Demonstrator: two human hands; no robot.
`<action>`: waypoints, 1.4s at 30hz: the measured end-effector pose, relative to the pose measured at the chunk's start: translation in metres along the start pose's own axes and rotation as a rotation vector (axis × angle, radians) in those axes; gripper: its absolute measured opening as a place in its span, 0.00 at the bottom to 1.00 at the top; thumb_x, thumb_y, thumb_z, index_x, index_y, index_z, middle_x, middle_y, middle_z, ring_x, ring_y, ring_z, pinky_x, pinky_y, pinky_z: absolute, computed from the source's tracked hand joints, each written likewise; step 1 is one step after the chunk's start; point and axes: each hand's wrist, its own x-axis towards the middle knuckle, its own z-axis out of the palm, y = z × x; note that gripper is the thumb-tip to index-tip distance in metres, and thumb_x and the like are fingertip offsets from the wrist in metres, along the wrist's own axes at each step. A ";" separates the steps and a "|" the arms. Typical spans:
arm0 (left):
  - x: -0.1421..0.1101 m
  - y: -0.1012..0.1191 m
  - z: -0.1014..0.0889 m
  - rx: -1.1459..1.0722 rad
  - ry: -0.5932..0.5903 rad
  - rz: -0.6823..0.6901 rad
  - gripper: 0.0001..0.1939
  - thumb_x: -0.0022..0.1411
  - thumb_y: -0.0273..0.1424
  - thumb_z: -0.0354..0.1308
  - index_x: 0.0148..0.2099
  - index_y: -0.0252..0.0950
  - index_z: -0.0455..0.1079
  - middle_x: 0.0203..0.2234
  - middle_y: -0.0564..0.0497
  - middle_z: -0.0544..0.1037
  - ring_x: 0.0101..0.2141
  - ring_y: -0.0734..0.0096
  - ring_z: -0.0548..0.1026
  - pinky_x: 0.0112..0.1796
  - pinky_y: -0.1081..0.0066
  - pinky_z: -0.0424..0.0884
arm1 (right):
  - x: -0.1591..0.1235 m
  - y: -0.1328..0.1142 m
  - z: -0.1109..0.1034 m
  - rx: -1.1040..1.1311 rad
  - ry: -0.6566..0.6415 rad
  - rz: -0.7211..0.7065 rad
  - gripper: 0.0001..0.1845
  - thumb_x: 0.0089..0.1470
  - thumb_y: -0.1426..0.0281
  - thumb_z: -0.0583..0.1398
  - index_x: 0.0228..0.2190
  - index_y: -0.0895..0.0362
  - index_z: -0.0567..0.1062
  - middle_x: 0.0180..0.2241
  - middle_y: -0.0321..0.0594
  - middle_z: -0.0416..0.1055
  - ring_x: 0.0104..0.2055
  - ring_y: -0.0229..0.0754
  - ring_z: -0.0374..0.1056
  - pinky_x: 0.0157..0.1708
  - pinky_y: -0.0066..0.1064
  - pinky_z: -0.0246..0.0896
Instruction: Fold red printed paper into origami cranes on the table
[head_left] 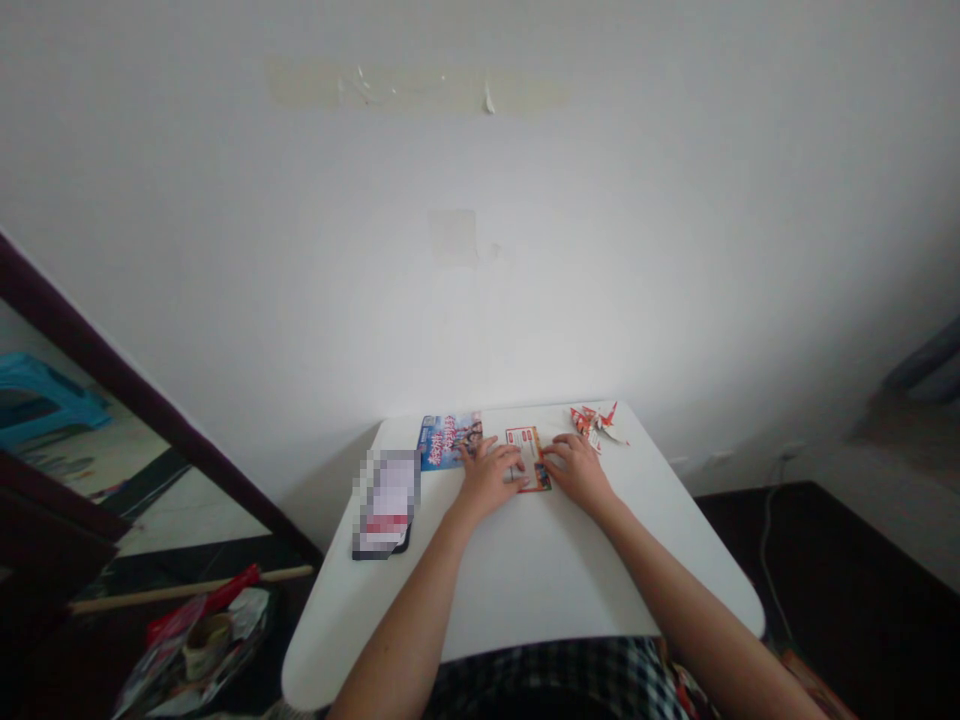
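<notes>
A small printed sheet of paper point(531, 466), white with red and yellow edging, lies on the white table point(555, 570) between my hands. My left hand point(491, 475) rests with spread fingers over the sheet's left part. At its right edge, the fingertips of my right hand point(581, 470) touch the paper, fingers apart. Just left of my left hand lies a blue printed leaflet point(442, 442) with red and white lettering. Beyond my right hand sits a folded red-and-white paper figure point(598, 425) with pointed tips.
A phone point(386, 505), its screen blurred out, lies at the table's left side. The white wall point(480, 330) meets the table's far edge. On the floor to the left are a wooden stick point(285, 575) and a plastic bag point(165, 640). A cable point(766, 540) hangs at right.
</notes>
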 end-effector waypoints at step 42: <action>-0.004 0.002 -0.014 0.181 -0.243 -0.133 0.35 0.62 0.62 0.47 0.69 0.66 0.56 0.73 0.63 0.50 0.72 0.32 0.35 0.58 0.17 0.32 | 0.017 0.001 0.010 0.015 0.041 -0.038 0.12 0.63 0.66 0.61 0.44 0.45 0.84 0.56 0.48 0.67 0.62 0.54 0.57 0.63 0.50 0.53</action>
